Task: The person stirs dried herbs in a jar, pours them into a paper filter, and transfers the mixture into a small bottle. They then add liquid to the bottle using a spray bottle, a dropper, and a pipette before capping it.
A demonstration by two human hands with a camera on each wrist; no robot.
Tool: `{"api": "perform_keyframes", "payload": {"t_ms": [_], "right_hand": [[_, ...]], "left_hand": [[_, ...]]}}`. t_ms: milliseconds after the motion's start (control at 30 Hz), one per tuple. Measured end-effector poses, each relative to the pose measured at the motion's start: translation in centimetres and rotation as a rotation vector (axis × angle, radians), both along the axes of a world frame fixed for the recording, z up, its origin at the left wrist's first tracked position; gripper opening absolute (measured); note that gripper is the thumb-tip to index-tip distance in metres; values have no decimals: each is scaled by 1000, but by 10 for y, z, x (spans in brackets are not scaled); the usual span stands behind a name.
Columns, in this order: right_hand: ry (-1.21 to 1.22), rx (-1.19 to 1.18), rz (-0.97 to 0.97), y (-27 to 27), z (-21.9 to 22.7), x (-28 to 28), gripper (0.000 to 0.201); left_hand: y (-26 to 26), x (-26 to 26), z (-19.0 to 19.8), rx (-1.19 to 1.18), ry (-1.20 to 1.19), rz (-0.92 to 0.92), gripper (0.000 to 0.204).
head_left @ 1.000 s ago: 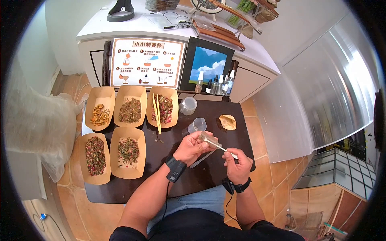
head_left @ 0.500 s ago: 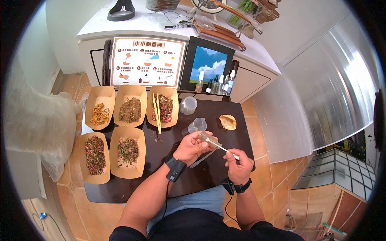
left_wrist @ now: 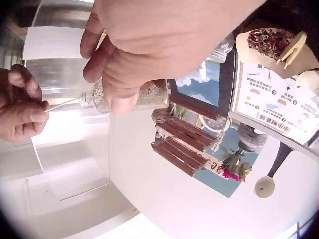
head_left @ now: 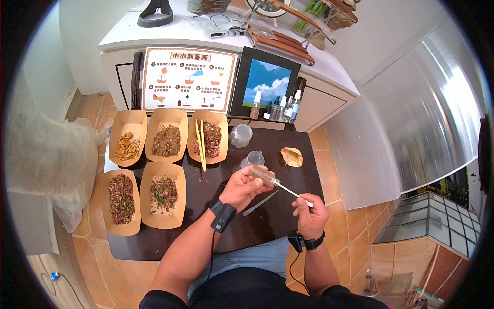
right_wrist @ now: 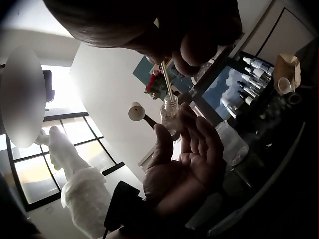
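My left hand [head_left: 242,187] grips a small clear glass bottle [head_left: 263,176] tilted sideways, its neck toward my right hand [head_left: 312,214]. The right fingers pinch a thin pale stick [head_left: 289,191], whose far end is at the bottle's mouth. In the left wrist view, brownish bits show inside the bottle [left_wrist: 149,95], and the stick [left_wrist: 64,103] meets its neck. The right wrist view shows the stick [right_wrist: 167,79] in the bottle's opening. Below the hands, a clear slender tool [head_left: 260,203] lies on the dark table. A clear cup [head_left: 253,159] stands just behind the left hand.
Several paper trays of dried plant material, one tray [head_left: 163,195] among them, stand at the left. Yellow tweezers [head_left: 200,146] lie across a back tray. Another clear cup [head_left: 241,135], a crumpled brown piece [head_left: 292,156] and small bottles [head_left: 281,109] are further back.
The right hand has moved slightly right and down with the stick, and more of the stick shows outside the bottle. The left hand and bottle have shifted a little left and up.
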State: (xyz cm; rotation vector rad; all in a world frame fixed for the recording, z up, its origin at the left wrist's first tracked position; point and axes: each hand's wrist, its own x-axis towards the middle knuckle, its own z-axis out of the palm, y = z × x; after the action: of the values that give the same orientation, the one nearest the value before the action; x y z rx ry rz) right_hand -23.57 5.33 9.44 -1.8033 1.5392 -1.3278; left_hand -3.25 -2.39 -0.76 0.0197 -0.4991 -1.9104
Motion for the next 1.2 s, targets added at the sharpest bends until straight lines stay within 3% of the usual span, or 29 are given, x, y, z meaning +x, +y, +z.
{"api": "perform_keyframes", "payload": {"t_ms": [600, 800, 867, 1133, 1200], "right_hand": [[-104, 3, 26, -2, 7, -2, 12], [-136, -42, 9, -16, 15, 1, 12], [-145, -38, -9, -23, 13, 4, 11], [111, -42, -30, -54, 4, 27, 11], [332, -104, 37, -63, -3, 30, 10]], "left_hand": [[-5, 11, 1, 18, 4, 73, 38], [-5, 20, 7, 81, 196, 117, 39], [-5, 25, 9, 137, 372, 110, 33], [-10, 33, 6, 164, 341, 183, 41], [-10, 32, 6, 167, 330, 191, 41]]}}
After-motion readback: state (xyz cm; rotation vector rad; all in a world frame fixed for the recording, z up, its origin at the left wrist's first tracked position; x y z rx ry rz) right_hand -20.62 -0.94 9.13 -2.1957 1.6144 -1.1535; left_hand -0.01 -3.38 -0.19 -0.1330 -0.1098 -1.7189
